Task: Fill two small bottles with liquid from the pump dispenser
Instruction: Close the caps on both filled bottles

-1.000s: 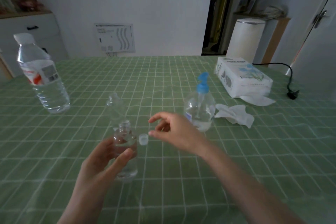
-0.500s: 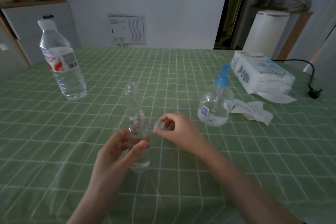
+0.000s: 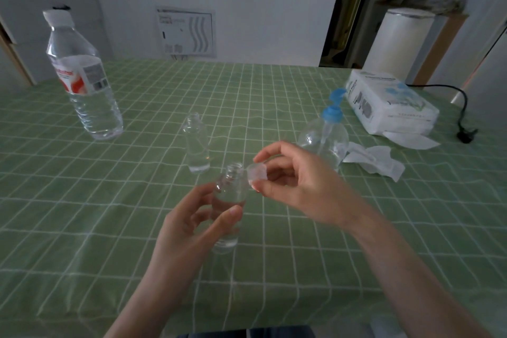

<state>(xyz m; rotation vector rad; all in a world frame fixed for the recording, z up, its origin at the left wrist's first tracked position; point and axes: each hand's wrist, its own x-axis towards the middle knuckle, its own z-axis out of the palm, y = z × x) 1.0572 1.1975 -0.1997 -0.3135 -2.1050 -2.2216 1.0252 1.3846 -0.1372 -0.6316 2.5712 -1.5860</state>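
Note:
My left hand [image 3: 192, 225] grips a small clear bottle [image 3: 230, 189] standing on the green checked tablecloth, its mouth uncapped. My right hand [image 3: 296, 186] pinches a small clear cap [image 3: 257, 173] between thumb and forefinger, right beside the bottle's neck. A second small clear bottle [image 3: 196, 143] stands uncapped just behind. The pump dispenser [image 3: 326, 137], clear with a blue pump head, stands to the right behind my right hand.
A large water bottle [image 3: 82, 82] with a red and white label stands at the far left. A white tissue pack [image 3: 389, 104] lies at the back right, with crumpled tissues [image 3: 375, 159] in front of it. A black cable with plug [image 3: 466, 129] lies at the right edge.
My right hand picked the cap up from the cloth and brought it beside the neck of the bottle in my left hand. The camera view shifted left and closer.

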